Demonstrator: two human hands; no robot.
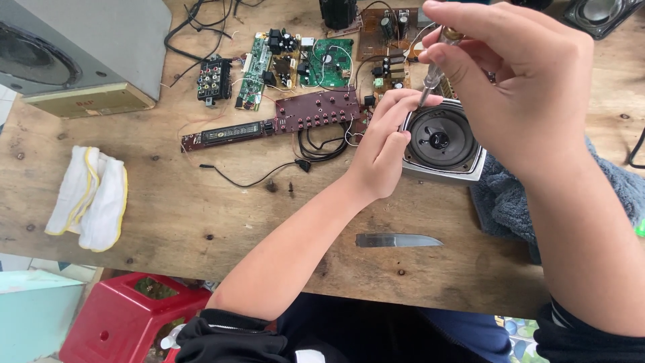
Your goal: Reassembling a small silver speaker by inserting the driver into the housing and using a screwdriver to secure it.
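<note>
Wooden bench [201,208]: circuit boards [295,64], knife blade [398,240], cloth [91,198] nr speaker [440,141].

Your right hand [517,81] covers the handle of the screwdriver [432,75], so only a short stretch of shaft shows. The tip is hidden behind the fingers of your left hand [383,144], which also cover the near left corner of the small speaker [443,142]. The top edge of the picture cuts off the circuit boards [322,60] and a second speaker [598,13]. The grey speaker box [87,54] runs off the left edge.
</note>
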